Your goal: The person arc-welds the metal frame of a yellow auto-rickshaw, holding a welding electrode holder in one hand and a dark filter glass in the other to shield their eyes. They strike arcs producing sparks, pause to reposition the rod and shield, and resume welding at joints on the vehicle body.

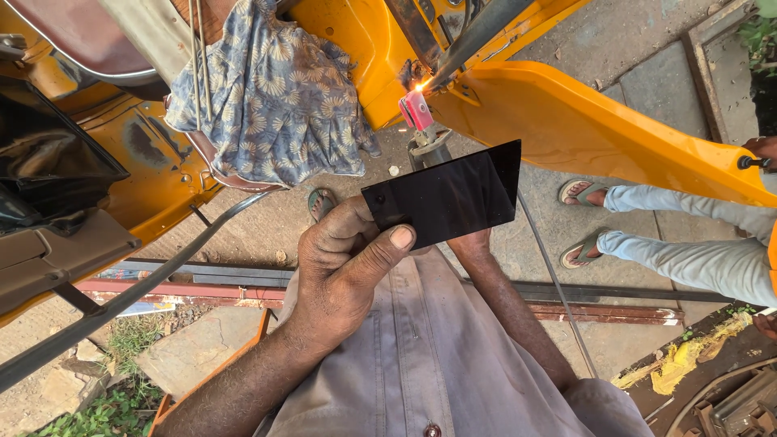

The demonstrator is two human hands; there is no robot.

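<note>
- The left hand (pixel 344 271) pinches a dark glass plate (pixel 445 198) by its lower left corner, thumb pressed flat on the near face and the other fingers curled behind; the plate is raised between the camera and the bright spark, apparently to screen the eyes from the glare.
- The right hand (pixel 471 243) is mostly hidden behind the plate; only its wrist and forearm show below the plate's lower edge, so whether its fingers are closed on anything cannot be told. It seems to reach towards the electrode holder.
- Just above the plate's top edge, a red-handled electrode holder (pixel 418 112) points up at the weld spark (pixel 421 84), which burns where a dark metal bar (pixel 473 36) meets the yellow vehicle body (pixel 583 121).
- A thin cable (pixel 558 283) runs down from behind the plate, past the right forearm.
- A patterned blue cloth (pixel 275 97) hangs over the vehicle frame to the left of the spark, well apart from it.
- On the right, another person's legs (pixel 688 243) in pale trousers and sandals stand on the paved ground, a hand (pixel 761 150) of theirs resting at the yellow panel's edge, perhaps steadying it.
</note>
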